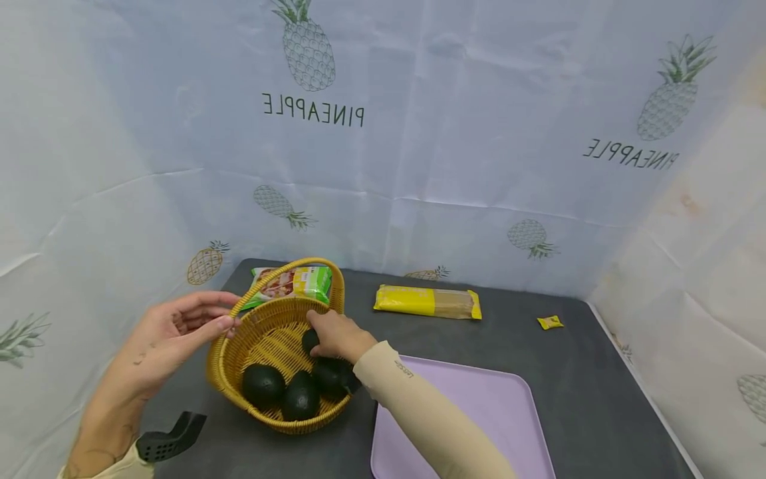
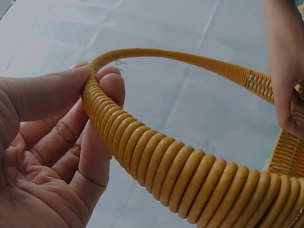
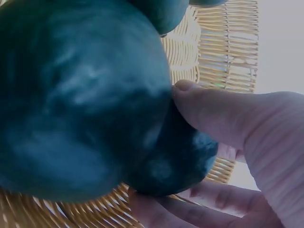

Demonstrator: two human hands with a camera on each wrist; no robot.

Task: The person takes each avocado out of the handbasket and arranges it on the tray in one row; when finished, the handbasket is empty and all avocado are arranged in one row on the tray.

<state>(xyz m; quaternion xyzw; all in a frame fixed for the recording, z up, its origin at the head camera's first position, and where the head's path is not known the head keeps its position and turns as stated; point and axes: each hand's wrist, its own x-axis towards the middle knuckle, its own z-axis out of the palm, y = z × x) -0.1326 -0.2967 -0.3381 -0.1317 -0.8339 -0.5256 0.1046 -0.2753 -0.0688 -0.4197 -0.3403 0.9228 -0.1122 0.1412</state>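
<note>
A yellow wicker basket [image 1: 281,426] with a tall arched handle [image 2: 156,166] stands at the left of the table. My left hand [image 1: 173,332] pinches that handle between thumb and fingers. Inside the basket lie several dark green avocados [image 1: 263,384]. My right hand [image 1: 340,334] reaches into the basket's right side and grips one avocado [image 3: 175,156], thumb on one side and fingers on the other. Close to the right wrist camera, another avocado [image 3: 76,104] hides part of the gripped one.
Right of the basket lies a lilac tray [image 1: 503,406], partly under the right forearm. Behind stand a green-and-red food packet [image 1: 314,283] and a yellow packet of noodle-like strands [image 1: 413,301]. A small yellow wrapped piece [image 1: 550,322] lies far right. Pineapple-print curtains [image 1: 449,166] enclose the table.
</note>
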